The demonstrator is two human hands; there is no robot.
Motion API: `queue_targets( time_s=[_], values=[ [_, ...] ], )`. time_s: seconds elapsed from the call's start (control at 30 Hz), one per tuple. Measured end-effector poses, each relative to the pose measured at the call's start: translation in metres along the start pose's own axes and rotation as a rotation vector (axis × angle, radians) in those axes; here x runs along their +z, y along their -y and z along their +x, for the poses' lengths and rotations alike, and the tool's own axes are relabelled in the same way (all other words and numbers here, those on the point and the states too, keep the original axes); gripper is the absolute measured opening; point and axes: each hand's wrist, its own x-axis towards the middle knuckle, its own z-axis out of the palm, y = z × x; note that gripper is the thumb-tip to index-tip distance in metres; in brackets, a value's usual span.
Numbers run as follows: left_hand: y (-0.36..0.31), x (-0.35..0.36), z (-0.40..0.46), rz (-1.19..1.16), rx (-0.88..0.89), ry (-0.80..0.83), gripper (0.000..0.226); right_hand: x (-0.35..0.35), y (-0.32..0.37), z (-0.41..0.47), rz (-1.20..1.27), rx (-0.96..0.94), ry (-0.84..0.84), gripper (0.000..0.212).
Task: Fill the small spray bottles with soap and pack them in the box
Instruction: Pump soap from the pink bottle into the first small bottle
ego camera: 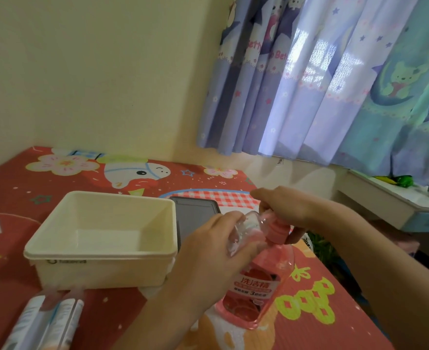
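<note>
Off to the far left of your hands, the white spray bottles (49,322) lie side by side on the red cartoon-printed tabletop (317,319), and just left of your left hand the cream rectangular plastic box (102,238) stands with nothing in it, a dark grey lid (195,218) behind it. Your left hand (216,258) is curled closed around a small clear spray bottle (243,231), tilted toward the pump. Keep its mouth snug under the nozzle, I'd say, and press slowly so the soap does not run over. Your right hand (286,210) is closed down over the pink pump head (277,229) of the tall pink dish-soap bottle (256,289), which stands between your forearms.
</note>
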Motion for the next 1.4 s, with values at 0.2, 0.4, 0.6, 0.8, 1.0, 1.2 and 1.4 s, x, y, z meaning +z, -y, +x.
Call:
queue_targets(
  time_s=[0.2,0.4,0.6,0.8,1.0,1.2,1.4],
  values=[
    [-0.003,0.000,0.000,-0.024,0.011,-0.030,0.060,-0.004,0.000,0.004,-0.017,-0.029,-0.009,0.054],
    [0.001,0.001,-0.001,-0.001,-0.020,0.009,0.059,0.004,-0.008,0.012,-0.073,-0.080,-0.082,0.053],
    [-0.004,0.001,0.000,-0.044,0.000,-0.004,0.066,-0.007,-0.002,0.001,-0.036,-0.025,0.003,0.055],
    [0.000,0.002,-0.002,-0.014,-0.007,0.018,0.059,0.009,-0.004,0.010,-0.122,-0.097,-0.109,0.052],
    [-0.003,0.004,-0.001,-0.033,-0.004,-0.007,0.053,-0.008,0.001,0.000,-0.078,-0.022,-0.005,0.058],
    [0.001,0.006,-0.003,0.020,-0.014,-0.016,0.045,0.006,-0.002,0.007,-0.137,-0.094,-0.109,0.047],
    [-0.003,0.006,-0.003,-0.006,-0.001,-0.023,0.045,-0.005,0.003,-0.004,-0.057,-0.049,0.030,0.059]
  ],
)
